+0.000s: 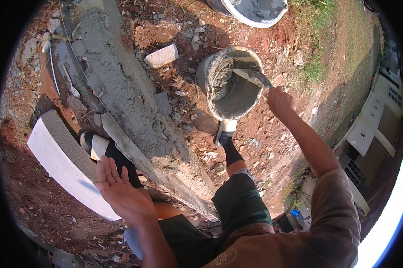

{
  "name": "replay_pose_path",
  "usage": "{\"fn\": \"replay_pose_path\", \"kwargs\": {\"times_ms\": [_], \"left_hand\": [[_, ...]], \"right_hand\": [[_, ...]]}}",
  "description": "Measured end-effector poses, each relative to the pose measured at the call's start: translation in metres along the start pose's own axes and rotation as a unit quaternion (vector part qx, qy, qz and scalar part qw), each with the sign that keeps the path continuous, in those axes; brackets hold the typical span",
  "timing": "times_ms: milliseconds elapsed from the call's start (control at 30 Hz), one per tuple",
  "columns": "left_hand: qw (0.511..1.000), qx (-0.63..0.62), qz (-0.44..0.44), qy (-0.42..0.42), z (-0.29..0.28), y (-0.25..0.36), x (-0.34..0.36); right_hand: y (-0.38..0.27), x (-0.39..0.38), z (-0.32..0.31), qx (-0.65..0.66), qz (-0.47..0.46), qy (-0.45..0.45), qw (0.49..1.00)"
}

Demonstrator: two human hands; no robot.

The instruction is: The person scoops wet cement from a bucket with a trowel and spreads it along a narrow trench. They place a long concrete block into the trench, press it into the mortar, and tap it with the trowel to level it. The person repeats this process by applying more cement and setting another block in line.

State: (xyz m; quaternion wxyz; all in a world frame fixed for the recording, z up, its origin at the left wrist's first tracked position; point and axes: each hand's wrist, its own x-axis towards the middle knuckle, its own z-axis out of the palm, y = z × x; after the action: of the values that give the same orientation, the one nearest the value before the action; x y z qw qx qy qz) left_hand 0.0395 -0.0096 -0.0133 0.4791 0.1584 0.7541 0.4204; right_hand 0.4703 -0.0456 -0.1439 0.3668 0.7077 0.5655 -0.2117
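Note:
My right hand (282,103) is closed round the handle of a trowel (251,77). Its grey blade reaches over the rim of a bucket (202,76), which holds wet grey mortar (220,78), piled higher on the far left side. To the lower left, my left hand (123,194) is held open with the palm turned up and the fingers stretched out, holding nothing. Beside it in the picture stands a long pale block (67,163) with a rough grey top. Whether the hand touches the block, I cannot tell.
A mortar-covered concrete strip (116,71) runs diagonally between my feet, with a thin string (72,47) along it. A whitish brick piece (162,56) lies on the rubble-strewn red soil. At the top is another bucket (257,13); grass and buildings (371,116) are to the right.

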Motion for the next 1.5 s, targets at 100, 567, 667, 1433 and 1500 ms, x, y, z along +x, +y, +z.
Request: {"fn": "replay_pose_path", "kwargs": {"times_ms": [100, 567, 667, 1433, 1500], "left_hand": [[0.998, 0.050, 0.009, 0.031, 0.008, -0.005, -0.005], [0.995, 0.095, 0.007, 0.002, 0.017, -0.013, -0.013], [0.994, 0.108, 0.008, 0.009, 0.013, -0.018, -0.011], [0.991, -0.093, -0.026, 0.097, -0.015, 0.032, 0.026], [0.988, -0.109, -0.040, 0.099, -0.017, 0.035, 0.028]], "right_hand": [[-0.056, 0.071, -0.009, -0.124, -0.006, -0.010, 0.992], [-0.117, 0.057, 0.099, 0.359, -0.062, -0.150, 0.919], [-0.109, 0.020, 0.088, 0.505, -0.042, -0.155, 0.848], [-0.350, -0.036, -0.106, 0.643, -0.093, 0.077, 0.756], [-0.380, -0.013, -0.119, 0.584, -0.108, 0.137, 0.793]]}}
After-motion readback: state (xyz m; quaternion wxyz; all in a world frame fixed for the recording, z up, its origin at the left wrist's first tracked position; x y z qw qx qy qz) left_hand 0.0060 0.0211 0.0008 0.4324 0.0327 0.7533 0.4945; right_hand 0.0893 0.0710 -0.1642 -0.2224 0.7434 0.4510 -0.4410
